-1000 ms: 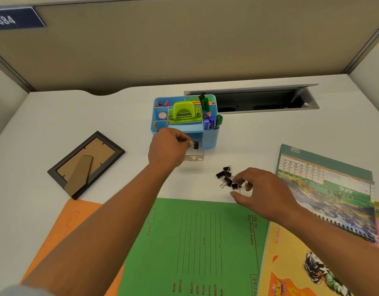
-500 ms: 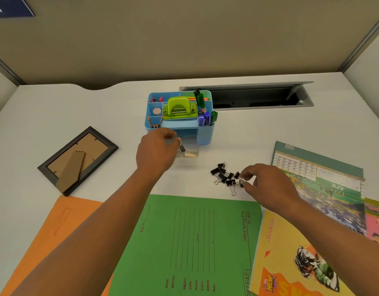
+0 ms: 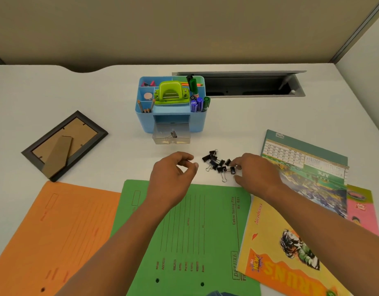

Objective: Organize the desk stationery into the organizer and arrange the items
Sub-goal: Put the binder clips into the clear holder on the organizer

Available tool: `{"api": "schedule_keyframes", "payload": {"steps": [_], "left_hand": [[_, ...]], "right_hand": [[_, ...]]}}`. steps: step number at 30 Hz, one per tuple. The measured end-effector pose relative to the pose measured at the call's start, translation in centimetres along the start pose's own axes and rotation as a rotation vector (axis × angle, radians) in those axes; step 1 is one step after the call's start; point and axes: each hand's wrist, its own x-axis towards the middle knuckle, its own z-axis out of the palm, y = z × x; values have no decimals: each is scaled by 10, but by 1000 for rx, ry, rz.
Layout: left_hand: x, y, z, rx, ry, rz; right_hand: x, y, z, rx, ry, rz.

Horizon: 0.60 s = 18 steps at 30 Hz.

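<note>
A blue desk organizer [image 3: 141, 118] stands mid-desk, holding a green hole punch [image 3: 171, 92], pencils and markers. Its clear drawer [image 3: 161, 138] is pulled out, with one black binder clip [image 3: 173, 134] inside. A pile of black binder clips [image 3: 218, 164] lies on the desk in front. My left hand [image 3: 172, 175] hovers just left of the pile, fingers loosely curled and holding nothing. My right hand [image 3: 257, 170] is at the pile's right edge, its fingertips pinching a clip [image 3: 232, 170].
A dark photo frame [image 3: 63, 145] lies face down at the left. An orange folder [image 3: 54, 229] and a green folder [image 3: 197, 238] lie near me. A calendar [image 3: 308, 165] and comic books [image 3: 286, 248] sit at the right. An open cable slot [image 3: 246, 86] is behind the organizer.
My left hand dropped a binder clip into the clear drawer and drew back toward the pile, now holding nothing. My right hand stayed at the pile's right edge, pinching a clip.
</note>
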Motion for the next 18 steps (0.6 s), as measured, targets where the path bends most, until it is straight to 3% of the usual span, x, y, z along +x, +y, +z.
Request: {"api": "schedule_keyframes", "payload": {"steps": [9,18], "left_hand": [[0,3,1,-1,-16,-3],[6,14,7,-24,-86,-2]], "right_hand": [[-3,1,-9,15,16,1],[-31,-20,-33,161,169,-79]]}}
